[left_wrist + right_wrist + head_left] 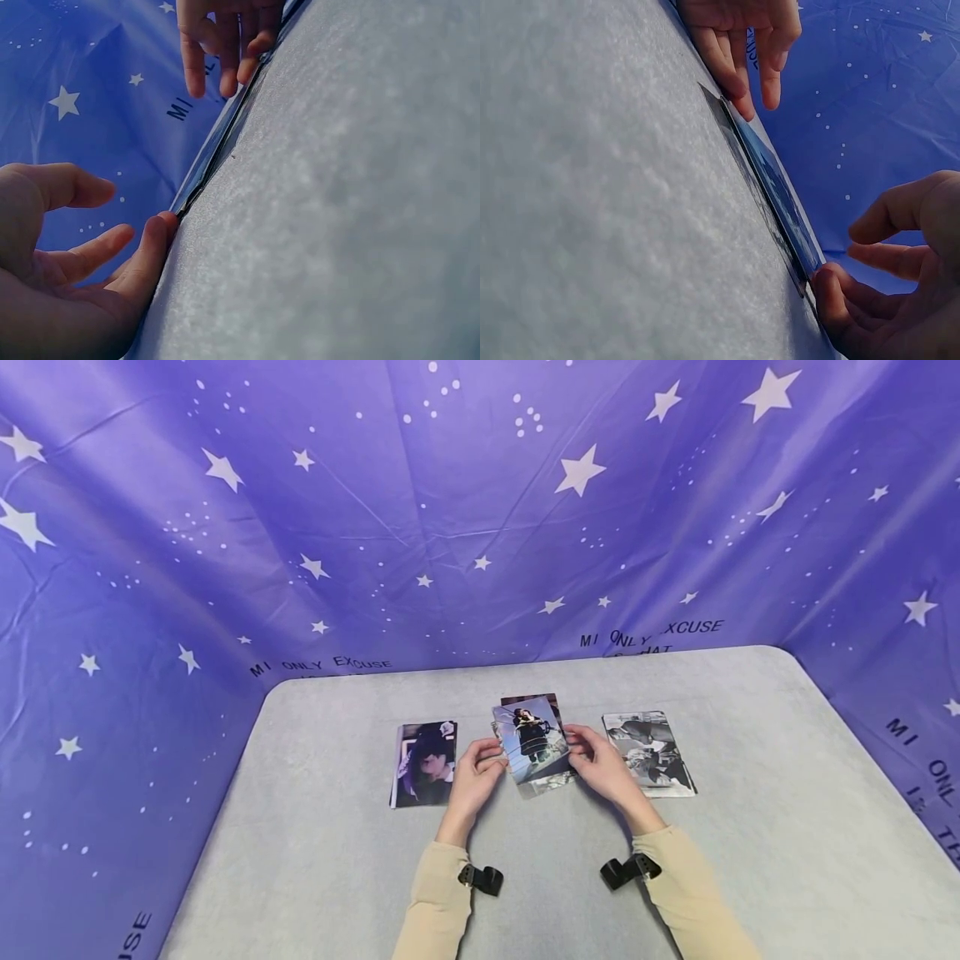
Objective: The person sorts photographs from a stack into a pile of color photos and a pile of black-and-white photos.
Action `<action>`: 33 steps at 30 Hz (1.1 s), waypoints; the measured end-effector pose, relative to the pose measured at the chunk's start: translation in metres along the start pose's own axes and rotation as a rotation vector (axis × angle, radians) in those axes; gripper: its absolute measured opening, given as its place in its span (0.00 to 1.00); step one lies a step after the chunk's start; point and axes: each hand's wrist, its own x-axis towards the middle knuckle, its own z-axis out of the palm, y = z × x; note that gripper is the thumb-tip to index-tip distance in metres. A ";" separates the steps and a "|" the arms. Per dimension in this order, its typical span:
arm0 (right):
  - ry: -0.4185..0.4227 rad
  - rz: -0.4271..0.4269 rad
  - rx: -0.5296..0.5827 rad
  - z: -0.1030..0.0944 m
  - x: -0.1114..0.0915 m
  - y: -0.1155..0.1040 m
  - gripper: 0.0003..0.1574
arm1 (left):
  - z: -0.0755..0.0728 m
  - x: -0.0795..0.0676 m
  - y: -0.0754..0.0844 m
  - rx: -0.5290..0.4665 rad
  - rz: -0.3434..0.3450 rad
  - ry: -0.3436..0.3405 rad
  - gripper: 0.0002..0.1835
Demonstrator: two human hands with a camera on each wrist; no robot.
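The left hand [472, 781] and the right hand [606, 772] are flanking the centre pile [531, 739], a few picture cards sitting low on the grey tabletop [322, 868] between the left pile [426, 768] and the right pile [650, 756]. Its top card is showing a dark-clothed figure against blue, while another card is poking out above it and a grey one is sticking out below, so the edges are not lining up. Both hands are keeping their fingers spread apart and loose, the fingertips touching the two long sides of the pile rather than clamping on it, and in the wrist views each thumb is standing away from the touching fingers. The step in hand seems to be squaring the cards, and doing it well probably means pressing evenly inward from both sides, low down, so the fingertips are catching the bottom card as well as the top one. Since the stray ends are showing at top and bottom, pushing only on the sides is likely leaving them uneven; tapping the short edges too should be helping. Squeezing too hard could be bowing thin cards or making one ride over another. The outer piles are lying just beside the hands, so keeping the elbows and wrists narrow is worth doing to avoid nudging them.
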 end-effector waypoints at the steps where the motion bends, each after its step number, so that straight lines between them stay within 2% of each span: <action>1: -0.001 0.005 0.004 0.000 0.000 -0.001 0.30 | 0.000 0.000 0.000 -0.008 -0.003 -0.001 0.20; 12: 0.004 0.011 0.046 0.001 -0.003 -0.009 0.30 | -0.001 -0.004 0.003 -0.050 -0.046 0.038 0.20; 18: -0.045 0.047 0.143 0.001 -0.005 -0.009 0.32 | -0.004 -0.005 0.003 -0.096 -0.089 0.047 0.21; 25: -0.082 0.091 0.262 0.003 -0.006 -0.006 0.34 | -0.010 0.003 -0.021 -0.170 -0.115 0.035 0.22; 33: -0.097 0.107 0.363 0.007 -0.006 -0.008 0.34 | -0.013 0.001 -0.025 -0.126 -0.087 0.026 0.28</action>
